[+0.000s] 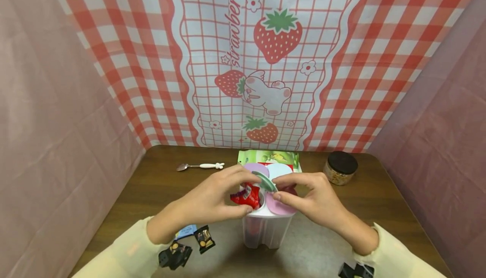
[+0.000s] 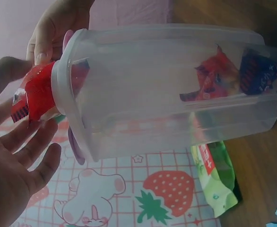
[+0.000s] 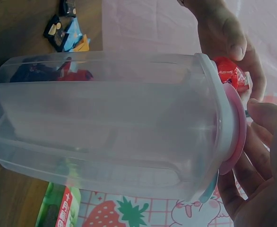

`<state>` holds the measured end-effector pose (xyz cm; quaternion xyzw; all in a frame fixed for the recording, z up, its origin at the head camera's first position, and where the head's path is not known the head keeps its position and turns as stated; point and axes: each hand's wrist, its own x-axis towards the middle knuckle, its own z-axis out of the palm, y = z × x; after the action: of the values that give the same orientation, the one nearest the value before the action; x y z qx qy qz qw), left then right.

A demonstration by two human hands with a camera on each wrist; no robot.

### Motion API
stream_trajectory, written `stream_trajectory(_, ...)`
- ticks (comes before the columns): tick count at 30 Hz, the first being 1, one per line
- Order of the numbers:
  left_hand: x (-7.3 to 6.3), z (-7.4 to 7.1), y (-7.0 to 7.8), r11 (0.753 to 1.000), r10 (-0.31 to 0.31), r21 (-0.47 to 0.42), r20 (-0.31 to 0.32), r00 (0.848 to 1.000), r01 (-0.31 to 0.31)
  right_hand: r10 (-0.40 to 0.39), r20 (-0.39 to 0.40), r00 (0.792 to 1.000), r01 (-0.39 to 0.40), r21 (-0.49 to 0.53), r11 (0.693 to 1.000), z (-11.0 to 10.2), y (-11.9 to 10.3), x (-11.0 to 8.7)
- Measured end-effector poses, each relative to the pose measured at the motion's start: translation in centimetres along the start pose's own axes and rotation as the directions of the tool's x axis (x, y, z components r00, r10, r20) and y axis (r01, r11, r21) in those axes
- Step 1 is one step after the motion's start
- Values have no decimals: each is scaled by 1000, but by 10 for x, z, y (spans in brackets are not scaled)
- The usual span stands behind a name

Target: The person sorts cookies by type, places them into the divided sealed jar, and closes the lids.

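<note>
A clear plastic storage container (image 1: 262,233) stands upright on the table, with a white rim and several coloured round lids. One opening at its near left has a red wrapped snack packet (image 1: 248,197) partly in it and partly sticking out. My left hand (image 1: 210,193) holds this packet between thumb and fingers. My right hand (image 1: 315,193) pinches the green lid (image 1: 265,181), tilted up beside that opening. Next to it, a pink lid (image 1: 280,204) covers another opening. Through the wall in the left wrist view, a red packet (image 2: 217,75) and a dark blue packet (image 2: 259,73) lie at the bottom.
Behind the container lies a green bag (image 1: 273,156). A spoon with a white handle (image 1: 209,166) lies at the back left, and a black-lidded jar (image 1: 341,168) stands at the right. Several small packets, including a black one (image 1: 205,239), lie near my left forearm.
</note>
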<state>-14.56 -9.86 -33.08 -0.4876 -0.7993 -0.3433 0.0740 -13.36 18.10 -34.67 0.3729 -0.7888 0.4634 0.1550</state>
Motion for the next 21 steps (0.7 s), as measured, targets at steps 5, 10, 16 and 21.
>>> stream_trajectory(5, -2, 0, -2, 997, -54, -64, -31, 998, 52, 18, 4, 1000, -18, 0, 1000, 0, 0, 0)
stream_trajectory(10, 0, 2, -3, 998, -30, -54, -23, 999, 28, 12, 2, 1000, -12, -14, 1000, -1, 0, 0)
stream_trajectory(16, 2, 2, -4, 998, 36, 47, 27, 999, -37, -13, -5, 1000, 13, -1, 1000, 0, 0, 1)
stream_trajectory(21, 5, 0, -4, 990, 53, 124, 83, 995, -63, 19, 4, 1000, -19, 0, 1000, 0, -1, 0)
